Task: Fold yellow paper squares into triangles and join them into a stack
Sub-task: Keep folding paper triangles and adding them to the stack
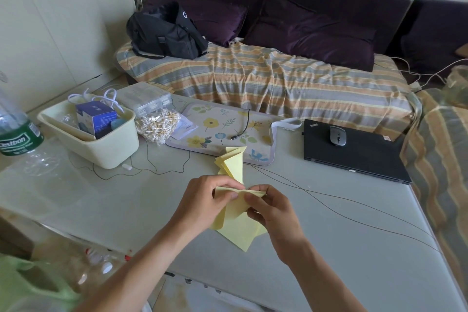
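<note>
A yellow paper piece (236, 228) is held just above the pale table (342, 256), near its front middle. My left hand (205, 205) pinches its upper left edge with thumb and curled fingers. My right hand (272, 208) pinches the upper right edge, and the top edge runs creased between the two hands. The lower corner of the paper points toward me. Behind my hands lies a stack of folded yellow papers (231, 163), touching the edge of a floral mat (220, 129).
A cream tub (101, 147) with a blue box stands at the left, next to a bag of cotton swabs (158, 125). A shut black laptop (354, 152) carrying a mouse (337, 135) sits at the right. A water bottle (15, 132) is far left. Thin cables cross the table.
</note>
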A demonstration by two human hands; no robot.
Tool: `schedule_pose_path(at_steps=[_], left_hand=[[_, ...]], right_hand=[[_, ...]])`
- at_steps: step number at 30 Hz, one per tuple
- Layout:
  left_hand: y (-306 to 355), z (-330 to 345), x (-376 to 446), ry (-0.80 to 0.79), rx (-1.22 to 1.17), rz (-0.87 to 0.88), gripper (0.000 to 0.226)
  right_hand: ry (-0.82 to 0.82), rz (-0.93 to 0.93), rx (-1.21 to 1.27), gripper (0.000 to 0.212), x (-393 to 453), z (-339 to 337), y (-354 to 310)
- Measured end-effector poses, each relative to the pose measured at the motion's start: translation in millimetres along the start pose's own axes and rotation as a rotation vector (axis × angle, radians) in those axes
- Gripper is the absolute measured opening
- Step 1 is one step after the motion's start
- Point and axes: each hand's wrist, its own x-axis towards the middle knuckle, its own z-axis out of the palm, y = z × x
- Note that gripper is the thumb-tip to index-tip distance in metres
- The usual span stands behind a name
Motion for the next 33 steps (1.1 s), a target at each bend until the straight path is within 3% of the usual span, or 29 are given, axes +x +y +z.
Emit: schedule_pose_path(at_steps=[15,33], left_hand=[[-4.3,-1.3,1.6,0.008,-0.058,-0.039,0.025],[-11.1,1.0,3.5,-0.019,-0.168,-0.11,0.017]], right_hand=[[-0.002,0.02,0.037,0.017,-0.4,0.7,-2.8],[0.05,0.029,0.029,0.029,1.5,-2.4,-1.1]])
